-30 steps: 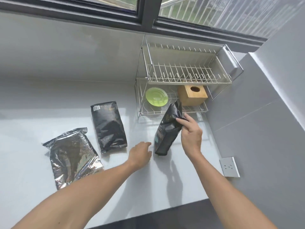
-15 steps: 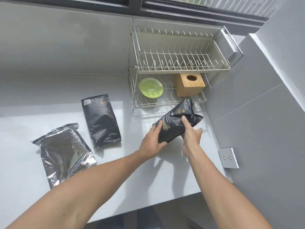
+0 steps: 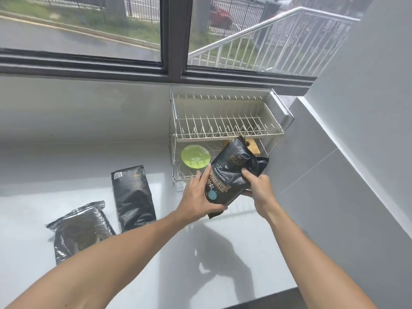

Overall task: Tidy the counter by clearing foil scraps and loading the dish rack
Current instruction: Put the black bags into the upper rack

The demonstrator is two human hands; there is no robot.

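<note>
Both hands hold a black printed coffee bag (image 3: 234, 172) up off the counter, in front of the lower shelf of the two-tier wire dish rack (image 3: 225, 132). My left hand (image 3: 198, 197) grips the bag's lower left side and my right hand (image 3: 258, 188) grips its right side. The bag is tilted, top toward the rack. A second black bag (image 3: 132, 197) lies flat on the white counter (image 3: 223, 264) to the left, and a silver foil pouch (image 3: 80, 230) lies further left, nearer me.
A green plate (image 3: 194, 157) sits on the rack's lower shelf next to a wooden box (image 3: 253, 144), partly hidden by the held bag. The upper shelf holds nothing. A grey wall stands close on the right; a window runs behind the counter.
My left hand joined the right on the coffee bag, and together they lifted it off the counter and tilted it toward the rack. The camera view tipped upward.
</note>
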